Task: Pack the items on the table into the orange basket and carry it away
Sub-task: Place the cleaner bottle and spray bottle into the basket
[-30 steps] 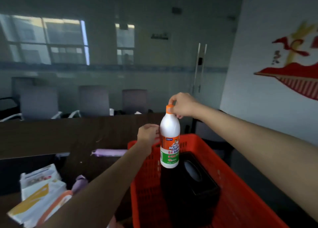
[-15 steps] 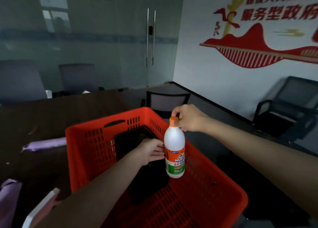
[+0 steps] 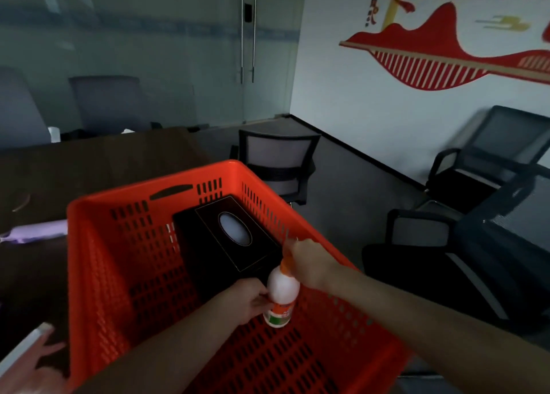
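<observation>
The orange basket [image 3: 98,274] stands on the dark table, filling the middle of the view. A black tissue box [image 3: 238,245] lies inside it toward the far side. A white bleach bottle [image 3: 281,297] with an orange cap stands upright low inside the basket, just in front of the box. My right hand [image 3: 309,262] grips the bottle's cap from above. My left hand [image 3: 247,300] holds the bottle's body from the left side. A purple packet [image 3: 35,231] lies on the table left of the basket.
A white and pink package [image 3: 26,355] shows at the bottom left corner. A grey mesh chair [image 3: 279,161] stands beyond the basket's far right corner. Black chairs [image 3: 488,167] line the right wall. More chairs sit behind the table's far edge [image 3: 104,139].
Both hands have lowered the bottle from above the basket's rim down inside it, in front of the tissue box. The view has swung right and tipped down.
</observation>
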